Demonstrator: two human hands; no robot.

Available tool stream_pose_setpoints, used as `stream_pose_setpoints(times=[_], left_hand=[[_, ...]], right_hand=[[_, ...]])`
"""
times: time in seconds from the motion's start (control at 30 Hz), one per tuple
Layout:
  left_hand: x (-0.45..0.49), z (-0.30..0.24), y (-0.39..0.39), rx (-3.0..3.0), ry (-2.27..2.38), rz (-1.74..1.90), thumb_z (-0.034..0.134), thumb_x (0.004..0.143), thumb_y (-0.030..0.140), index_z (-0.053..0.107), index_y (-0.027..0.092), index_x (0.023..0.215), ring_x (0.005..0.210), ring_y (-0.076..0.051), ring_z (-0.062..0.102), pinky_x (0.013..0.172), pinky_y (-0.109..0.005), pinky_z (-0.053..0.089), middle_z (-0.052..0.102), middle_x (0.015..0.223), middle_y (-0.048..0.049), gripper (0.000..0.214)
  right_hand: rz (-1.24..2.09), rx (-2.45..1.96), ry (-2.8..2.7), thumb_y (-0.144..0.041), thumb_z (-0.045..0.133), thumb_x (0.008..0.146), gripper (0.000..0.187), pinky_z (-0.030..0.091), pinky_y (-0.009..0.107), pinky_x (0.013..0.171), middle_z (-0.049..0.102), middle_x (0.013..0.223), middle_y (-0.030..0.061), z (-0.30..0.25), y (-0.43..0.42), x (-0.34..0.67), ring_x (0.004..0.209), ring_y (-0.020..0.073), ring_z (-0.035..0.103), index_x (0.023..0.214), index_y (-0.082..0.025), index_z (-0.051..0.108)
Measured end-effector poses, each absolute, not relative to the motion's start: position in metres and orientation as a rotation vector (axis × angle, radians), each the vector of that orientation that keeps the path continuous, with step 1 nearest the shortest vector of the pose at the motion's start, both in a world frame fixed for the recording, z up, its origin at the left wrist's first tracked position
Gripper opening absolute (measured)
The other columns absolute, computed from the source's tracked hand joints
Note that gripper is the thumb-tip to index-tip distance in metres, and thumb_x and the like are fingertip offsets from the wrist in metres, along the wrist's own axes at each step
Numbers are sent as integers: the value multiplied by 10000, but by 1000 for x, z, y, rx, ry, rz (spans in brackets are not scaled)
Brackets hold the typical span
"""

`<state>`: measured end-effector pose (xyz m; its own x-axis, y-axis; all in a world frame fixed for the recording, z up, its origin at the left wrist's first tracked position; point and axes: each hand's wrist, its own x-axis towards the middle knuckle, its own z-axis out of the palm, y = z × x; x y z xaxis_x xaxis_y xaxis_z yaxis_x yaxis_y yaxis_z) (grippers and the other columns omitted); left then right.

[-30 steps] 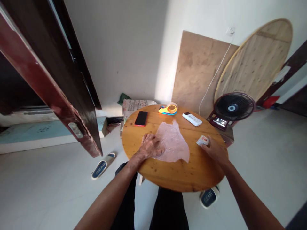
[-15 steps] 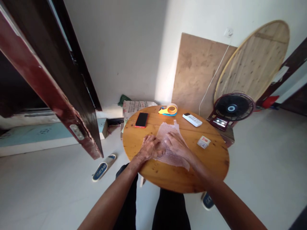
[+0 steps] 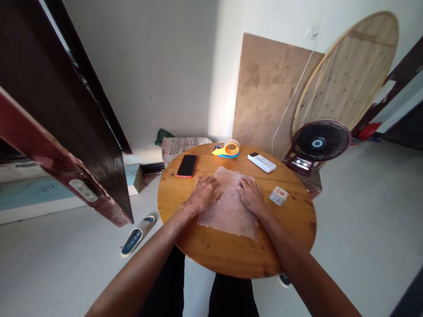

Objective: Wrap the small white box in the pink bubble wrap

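I have my left hand (image 3: 204, 193) and right hand (image 3: 251, 196) spread flat, gripping nothing, on the bubble wrap (image 3: 228, 213) under and between them, a box (image 3: 278, 195) just right of the right hand, and a phone (image 3: 187, 165), tape (image 3: 226, 150) and remote (image 3: 261, 163) lying apart beyond the fingertips.

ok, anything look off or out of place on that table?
Nothing spilled or broken. The bubble wrap sheet has a ragged, uneven near edge; the left hand and right hand press flat on it. Phone, tape dispenser, remote and small box lie scattered around it on the table.
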<state>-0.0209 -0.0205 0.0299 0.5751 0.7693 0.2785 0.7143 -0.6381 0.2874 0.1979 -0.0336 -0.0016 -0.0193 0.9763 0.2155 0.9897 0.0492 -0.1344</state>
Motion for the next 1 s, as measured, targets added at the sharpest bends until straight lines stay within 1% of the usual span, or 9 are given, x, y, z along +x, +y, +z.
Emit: stream_pose_setpoints(times=[0.07,0.17,0.33,0.57,0.67,0.73,0.87,0.93,1.0], left_hand=[[-7,27,-11,2722,1155,547,443,904,336,606,198,1135,1299,-261,404,1098,-456,269,532,1330,-102,315],[5,11,-1,2695,1167,444,414,916,411,587,206,1146,1298,-280,399,1089,-526,260,527,1332,-111,354],[5,-13,4,2635,1295,500,402,901,519,443,227,1336,1362,-312,309,1100,-603,173,406,1457,-119,526],[6,-15,3,2632,1354,571,399,894,528,473,230,1316,1335,-312,349,1104,-588,156,449,1425,-119,522],[4,-16,5,2638,1350,567,418,877,553,474,238,1314,1327,-307,360,1110,-554,169,457,1416,-114,542],[1,-15,6,2628,1375,564,422,870,569,472,229,1312,1299,-306,394,1101,-539,199,460,1409,-120,560],[-4,-12,9,2605,1420,582,360,920,477,535,217,1227,1215,-286,472,1058,-511,273,508,1361,-110,439],[-6,-11,11,2589,1453,600,357,928,404,554,214,1194,1215,-280,471,1039,-495,302,524,1346,-105,382],[-8,-11,13,2567,1495,627,368,921,356,532,207,1232,1267,-278,430,1045,-484,305,496,1381,-109,382]], right_hand=[[-70,-1989,-2080,-305,337,944,438,319,401,1037,490,1388,129,-3,-32,200,1264,264,427,1323,-126,467],[-58,-1943,-2106,-304,337,945,449,306,365,1053,489,1386,129,-5,-26,208,1269,250,422,1332,-110,459],[-52,-2037,-2112,-314,357,934,425,327,366,1030,487,1383,150,-1,-19,222,1257,270,436,1270,-107,515],[-239,-1832,-2167,-290,358,940,394,218,395,1082,506,1369,140,13,-39,207,1296,262,379,1263,-130,518],[-151,-1827,-2255,-338,372,944,377,237,400,1063,555,1317,131,11,-42,205,1237,254,443,1228,-154,537],[-115,-1884,-2242,-365,367,948,400,255,402,1049,529,1350,136,6,-39,207,1245,257,442,1244,-147,523],[-102,-1926,-2214,-378,322,964,442,259,401,1052,467,1413,139,-2,-30,215,1295,255,403,1296,-135,484],[-103,-1921,-2210,-373,320,965,445,261,400,1053,464,1417,136,-4,-28,216,1297,252,403,1308,-136,474],[-114,-1905,-2211,-364,323,963,440,267,397,1050,470,1414,131,-4,-29,216,1290,247,413,1312,-140,469]])
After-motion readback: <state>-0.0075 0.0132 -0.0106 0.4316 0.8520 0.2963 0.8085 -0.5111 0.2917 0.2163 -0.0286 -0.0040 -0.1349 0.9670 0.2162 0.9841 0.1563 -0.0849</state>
